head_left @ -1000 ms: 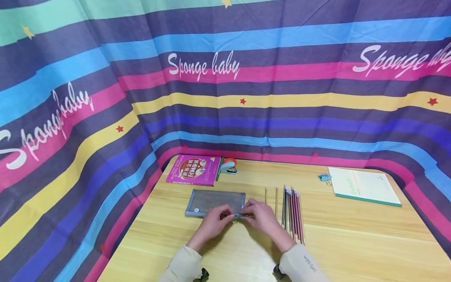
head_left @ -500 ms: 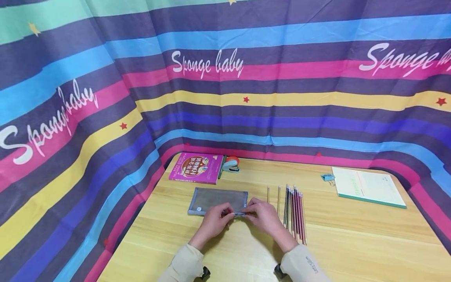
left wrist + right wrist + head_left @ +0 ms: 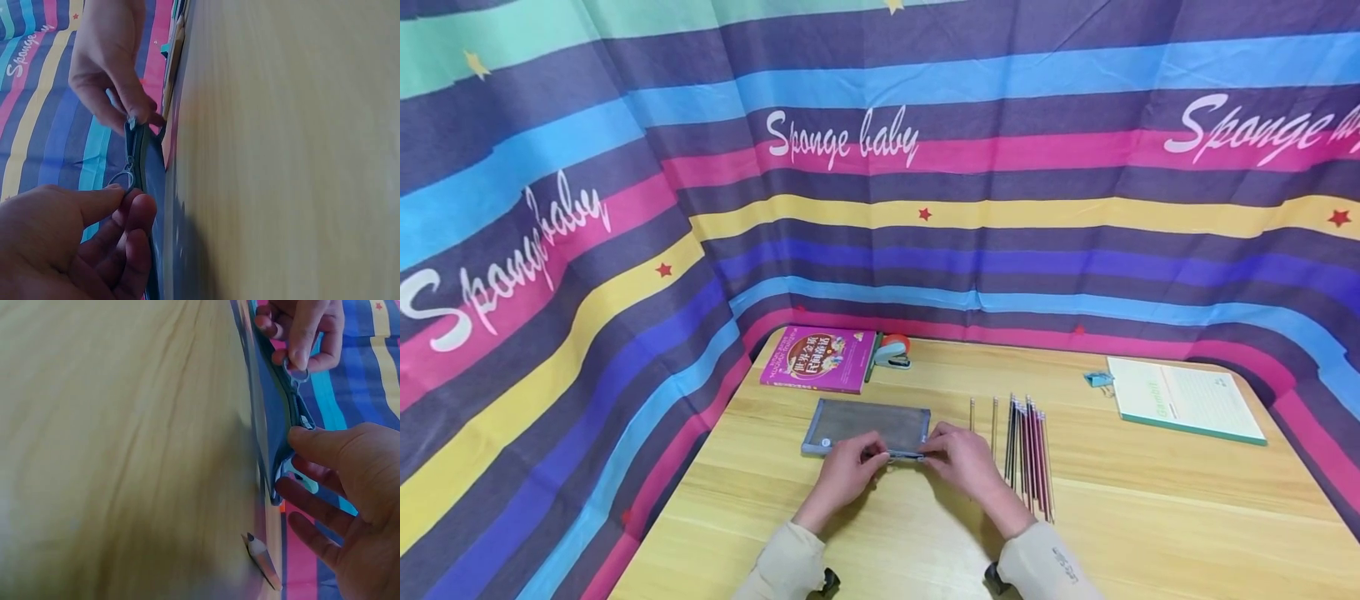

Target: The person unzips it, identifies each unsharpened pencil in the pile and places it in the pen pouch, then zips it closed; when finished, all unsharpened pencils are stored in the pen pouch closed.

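A grey-blue zip pencil pouch [image 3: 876,423] with a see-through top lies flat on the table. My left hand [image 3: 847,468] pinches the zipper's ring pull [image 3: 132,178] between thumb and forefinger at the pouch's near edge. My right hand [image 3: 964,461] pinches the zipper's right end at the pouch's near right corner, thumb on top. Between the two hands the zipper edge shows a narrow gap, seen in the left wrist view. Right of the pouch lie several pencils [image 3: 1032,454] in a bunch, with two more pencils [image 3: 995,427] set apart, partly behind my right hand.
At the back left lies a purple book [image 3: 822,360] beside a light-blue stapler [image 3: 892,357] and a round orange item [image 3: 898,340]. Toward the right back are a blue clip [image 3: 1098,379] and a pale notebook [image 3: 1187,400]. A striped curtain [image 3: 1045,267] borders the table [image 3: 1150,517].
My left hand has slid a little to the left along the pouch's near edge with the ring pull, widening the distance between the hands. My right hand keeps its place at the corner.
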Demonstrator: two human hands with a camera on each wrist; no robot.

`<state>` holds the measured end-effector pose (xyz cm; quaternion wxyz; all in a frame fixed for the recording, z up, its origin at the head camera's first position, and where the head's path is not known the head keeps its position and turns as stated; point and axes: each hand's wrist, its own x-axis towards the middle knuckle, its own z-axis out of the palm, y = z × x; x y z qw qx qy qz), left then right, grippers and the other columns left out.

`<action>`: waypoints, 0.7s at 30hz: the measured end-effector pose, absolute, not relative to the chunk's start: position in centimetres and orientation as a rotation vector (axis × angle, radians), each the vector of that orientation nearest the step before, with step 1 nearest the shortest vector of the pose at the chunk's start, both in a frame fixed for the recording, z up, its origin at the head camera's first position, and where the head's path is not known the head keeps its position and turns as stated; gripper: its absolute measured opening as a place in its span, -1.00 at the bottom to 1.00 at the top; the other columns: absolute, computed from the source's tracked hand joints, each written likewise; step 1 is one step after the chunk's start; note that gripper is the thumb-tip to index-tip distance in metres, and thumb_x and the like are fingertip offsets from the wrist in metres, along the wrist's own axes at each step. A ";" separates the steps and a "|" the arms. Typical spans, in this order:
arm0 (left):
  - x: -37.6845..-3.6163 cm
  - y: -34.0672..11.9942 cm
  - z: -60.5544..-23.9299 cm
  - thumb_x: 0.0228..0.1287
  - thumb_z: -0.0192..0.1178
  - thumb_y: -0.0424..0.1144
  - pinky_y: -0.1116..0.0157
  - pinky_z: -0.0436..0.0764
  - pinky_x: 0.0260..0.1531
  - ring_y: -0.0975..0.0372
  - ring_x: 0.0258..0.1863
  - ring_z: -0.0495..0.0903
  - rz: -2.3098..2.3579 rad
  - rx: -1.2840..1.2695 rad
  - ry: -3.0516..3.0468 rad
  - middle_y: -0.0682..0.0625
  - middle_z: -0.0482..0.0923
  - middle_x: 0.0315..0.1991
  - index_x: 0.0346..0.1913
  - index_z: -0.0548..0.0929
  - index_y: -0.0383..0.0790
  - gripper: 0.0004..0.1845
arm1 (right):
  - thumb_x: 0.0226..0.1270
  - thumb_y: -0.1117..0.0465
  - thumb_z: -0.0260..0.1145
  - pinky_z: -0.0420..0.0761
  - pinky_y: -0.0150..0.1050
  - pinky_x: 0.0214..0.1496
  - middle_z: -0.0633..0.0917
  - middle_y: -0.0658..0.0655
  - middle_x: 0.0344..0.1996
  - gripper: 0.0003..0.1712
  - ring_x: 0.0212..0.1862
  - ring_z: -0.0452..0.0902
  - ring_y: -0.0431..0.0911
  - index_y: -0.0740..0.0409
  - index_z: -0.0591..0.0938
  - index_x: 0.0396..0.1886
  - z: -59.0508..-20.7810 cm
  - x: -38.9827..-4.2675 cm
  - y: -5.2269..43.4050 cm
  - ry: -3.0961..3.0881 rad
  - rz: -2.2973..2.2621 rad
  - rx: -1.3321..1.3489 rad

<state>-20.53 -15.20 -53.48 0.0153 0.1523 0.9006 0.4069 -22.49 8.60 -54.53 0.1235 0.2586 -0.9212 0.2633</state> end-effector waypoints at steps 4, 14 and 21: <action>-20.5 -15.9 -53.3 0.49 0.22 -0.20 0.37 0.60 -0.44 0.31 -0.57 0.58 1.291 0.426 2.778 0.02 0.65 -0.43 -0.21 0.68 -0.04 -0.92 | 0.08 0.20 0.61 0.60 -0.39 -0.24 0.70 -0.20 -0.34 -0.81 -0.36 0.55 -0.35 -0.12 0.86 -0.27 -54.4 -22.5 8.7 -2.719 0.794 0.739; -20.6 -17.8 -53.4 0.48 0.24 -0.22 0.38 0.58 -0.42 0.28 -0.60 0.60 1.290 0.382 2.838 0.03 0.65 -0.48 -0.22 0.69 -0.07 -0.92 | 0.12 0.20 0.59 0.61 -0.38 -0.23 0.71 -0.18 -0.34 -0.81 -0.34 0.58 -0.31 -0.11 0.86 -0.24 -54.3 -22.4 9.4 -2.705 0.800 0.718; -20.5 -19.1 -53.1 0.45 0.26 -0.21 0.30 0.63 -0.25 0.34 -0.56 0.63 1.279 0.306 2.870 0.08 0.67 -0.45 -0.25 0.69 -0.02 -0.93 | 0.07 0.27 0.60 0.56 -0.40 -0.31 0.69 -0.20 -0.37 -0.78 -0.41 0.54 -0.32 -0.10 0.87 -0.27 -54.4 -22.2 9.9 -2.694 0.806 0.664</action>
